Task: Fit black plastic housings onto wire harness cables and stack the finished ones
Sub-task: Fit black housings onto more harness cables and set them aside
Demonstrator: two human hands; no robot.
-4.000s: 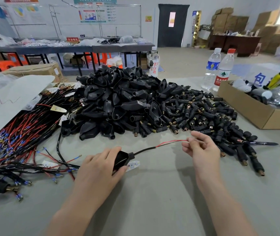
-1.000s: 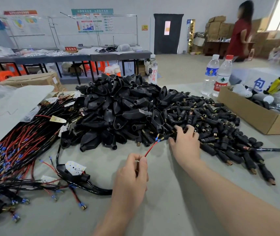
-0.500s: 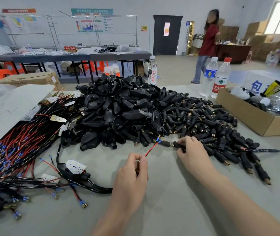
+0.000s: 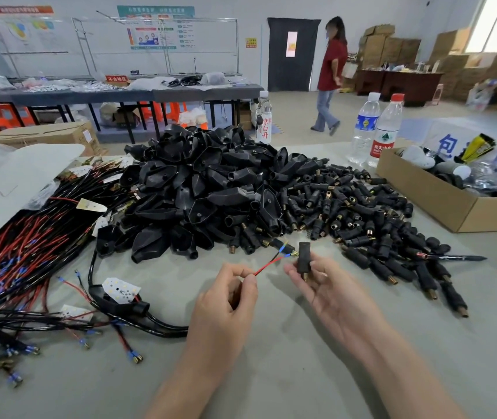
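Note:
My left hand (image 4: 229,300) pinches the red and black wire ends (image 4: 266,264) of a harness cable, whose blue terminals (image 4: 286,251) point up and right. My right hand (image 4: 328,285) holds a small black connector sleeve (image 4: 304,260) upright between thumb and fingers, just right of the terminals. The cable runs back left to a black housing (image 4: 120,303) with a white LED board (image 4: 121,290) lying on the table. A big heap of black housings (image 4: 204,189) sits behind, with small connector sleeves (image 4: 362,213) spread to its right.
Bundled red and black harnesses (image 4: 23,252) lie at the left. A cardboard box (image 4: 440,195) stands at the right, two water bottles (image 4: 377,128) behind it. A black pen (image 4: 458,257) lies by the sleeves. A person (image 4: 330,74) walks in the background.
My right hand has lifted one connector sleeve out of the pile and brought it up beside the wire terminals. My left hand keeps its pinch on the wires. The person in the background walked left.

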